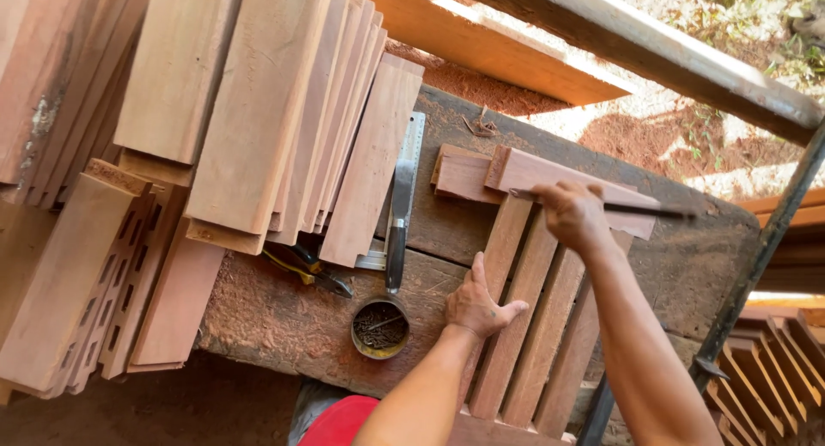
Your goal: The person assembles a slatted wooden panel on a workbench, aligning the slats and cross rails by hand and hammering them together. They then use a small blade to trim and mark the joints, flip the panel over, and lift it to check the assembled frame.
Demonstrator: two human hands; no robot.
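Head view: slatted wood frame (524, 308) lies flat on the counter (284, 317).
Left hand (477, 304) presses open-palmed on a slat, steadying it; right hand (571, 214), grip closed round a dark thin tool (649, 211), works at the crosspiece (550, 175). Tin of nails (379, 327) within reach.

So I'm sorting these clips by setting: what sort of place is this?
Most likely an outdoor carpentry workshop: stacked reddish planks crowd a rough sawdust-covered workbench, a tin of nails sits by a steel ruler, and bare soil lies beyond.
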